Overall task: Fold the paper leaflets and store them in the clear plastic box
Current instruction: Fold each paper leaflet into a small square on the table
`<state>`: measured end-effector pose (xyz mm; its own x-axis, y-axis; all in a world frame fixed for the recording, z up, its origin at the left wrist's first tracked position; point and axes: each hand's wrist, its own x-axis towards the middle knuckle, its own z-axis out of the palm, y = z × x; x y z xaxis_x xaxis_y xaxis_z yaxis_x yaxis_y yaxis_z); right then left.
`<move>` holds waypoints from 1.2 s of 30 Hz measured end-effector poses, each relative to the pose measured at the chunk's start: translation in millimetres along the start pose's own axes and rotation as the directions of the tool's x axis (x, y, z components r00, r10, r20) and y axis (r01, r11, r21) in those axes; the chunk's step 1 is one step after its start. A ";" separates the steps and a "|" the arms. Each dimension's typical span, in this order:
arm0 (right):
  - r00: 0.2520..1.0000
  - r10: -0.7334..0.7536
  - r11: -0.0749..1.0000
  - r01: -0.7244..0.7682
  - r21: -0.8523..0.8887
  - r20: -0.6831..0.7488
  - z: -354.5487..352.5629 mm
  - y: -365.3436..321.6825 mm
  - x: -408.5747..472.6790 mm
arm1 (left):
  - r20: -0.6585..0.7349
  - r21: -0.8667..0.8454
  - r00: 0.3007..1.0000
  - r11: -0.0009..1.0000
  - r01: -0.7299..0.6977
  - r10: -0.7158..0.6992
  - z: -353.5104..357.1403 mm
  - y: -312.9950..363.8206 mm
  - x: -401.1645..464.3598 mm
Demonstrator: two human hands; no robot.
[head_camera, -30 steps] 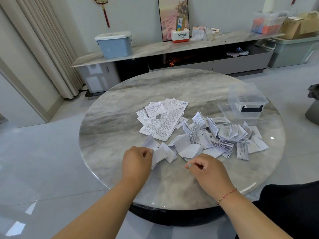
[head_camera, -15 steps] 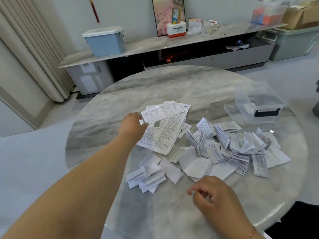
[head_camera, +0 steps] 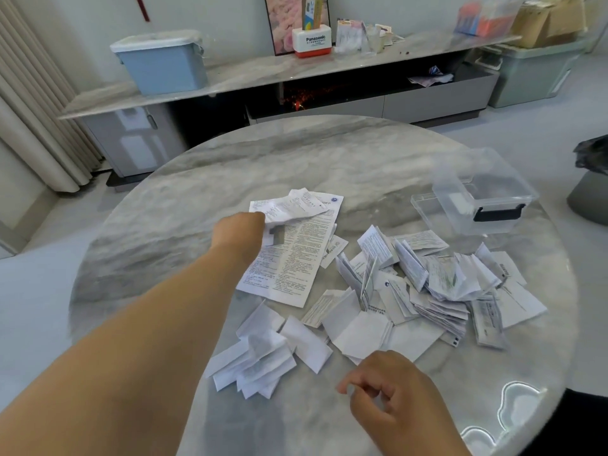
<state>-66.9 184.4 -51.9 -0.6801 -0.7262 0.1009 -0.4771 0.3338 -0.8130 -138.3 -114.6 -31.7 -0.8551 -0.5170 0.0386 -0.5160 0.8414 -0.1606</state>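
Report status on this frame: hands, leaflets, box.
Left hand grips top unfolded leaflet on flat stack. Right hand loosely curled, holds nothing. Folded leaflets piled on table, clear plastic box open beyond them. Nothing blocking.

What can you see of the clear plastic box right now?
The clear plastic box stands upright at the far right of the round marble table, beyond the pile of folded leaflets. It looks like thin transparent plastic with a black latch on its near side. A clear lid or tray lies against its left side. Neither hand touches it. Its contents cannot be told.
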 end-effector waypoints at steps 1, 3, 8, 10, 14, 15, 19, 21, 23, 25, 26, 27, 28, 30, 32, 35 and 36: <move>1.000 0.002 1.000 -0.002 -0.001 0.007 0.9 1.4 -1.6 | -0.027 -0.082 0.999 0.996 0.036 -0.038 -4.4 0.2 -1.3; 0.996 0.081 0.996 -0.079 -0.045 0.040 -1.2 -3.0 -0.6 | -0.099 -0.270 0.992 0.962 0.048 -0.078 -15.6 1.4 -5.2; 0.978 0.187 0.972 -0.171 0.162 -0.089 -4.6 -13.7 -8.2 | -0.228 -0.565 0.973 0.819 -0.096 -0.043 -65.0 10.0 -54.0; 0.956 0.284 0.904 -0.241 0.353 -0.073 -10.2 -19.4 -7.1 | -0.216 -0.686 0.976 0.711 -0.155 0.005 -85.4 15.4 -87.2; 0.884 0.438 0.474 -0.379 0.795 0.160 -26.3 -24.8 -1.1 | -0.149 -0.866 0.983 0.465 -0.184 0.111 -112.7 24.5 -160.2; 0.870 0.434 0.333 -0.398 0.855 0.235 -30.5 -26.1 -1.8 | -0.123 -0.896 0.981 0.409 -0.175 0.150 -115.6 26.2 -178.3; 0.907 0.356 0.187 -0.304 0.934 0.224 -38.2 -22.2 -6.2 | -0.046 -0.892 0.947 0.413 -0.182 0.318 -103.3 24.4 -233.1; 0.939 0.342 0.266 -0.133 0.955 0.035 -40.0 -19.4 -9.0 | -0.027 -0.824 0.947 0.529 -0.202 0.319 -91.3 20.6 -248.8; 0.951 0.283 0.436 -0.008 0.900 -0.128 -43.7 -23.5 -15.6 | -0.017 -0.808 0.965 0.565 -0.168 0.262 -85.4 20.0 -259.0; 0.944 0.190 0.669 0.076 0.740 -0.269 -49.1 -29.9 -20.0 | -0.029 -0.874 0.980 0.470 -0.120 0.198 -84.4 26.0 -262.3; 0.942 0.120 0.780 0.107 0.617 -0.315 -51.2 -34.2 -22.1 | -0.048 -0.897 0.986 0.427 -0.113 0.159 -85.5 30.6 -264.1; 0.940 0.058 0.856 0.126 0.502 -0.336 -51.7 -35.2 -23.9 | -0.084 -0.905 0.989 0.406 -0.128 0.123 -85.6 36.2 -265.2; 0.944 0.002 0.892 0.147 0.426 -0.330 -51.0 -36.1 -26.8 | -0.128 -0.902 0.989 0.405 -0.149 0.079 -84.5 41.4 -266.3; 0.952 -0.087 0.923 0.188 0.336 -0.294 -48.5 -32.8 -33.1 | -0.212 -0.875 0.977 0.449 -0.183 -0.015 -73.5 48.3 -269.6; 0.972 -0.094 0.931 0.163 0.326 -0.216 -45.5 -25.8 -36.3 | -0.299 -0.801 0.953 0.553 -0.228 -0.040 -52.3 51.2 -272.9; 0.999 0.050 0.954 -0.050 0.295 0.009 -38.5 -9.0 -41.8 | -0.248 -0.763 0.969 0.613 -0.205 0.015 -19.8 56.2 -284.6; 0.990 0.112 0.953 -0.132 0.273 0.088 -36.0 -3.1 -43.4 | -0.172 -0.770 0.985 0.622 -0.144 0.015 -11.2 57.7 -288.5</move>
<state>-55.9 236.5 -33.1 -0.6779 -0.7340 -0.0419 -0.2124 0.2500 -0.9447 78.1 84.9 -41.0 -0.8585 -0.4699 0.2055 -0.2366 0.7184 0.6541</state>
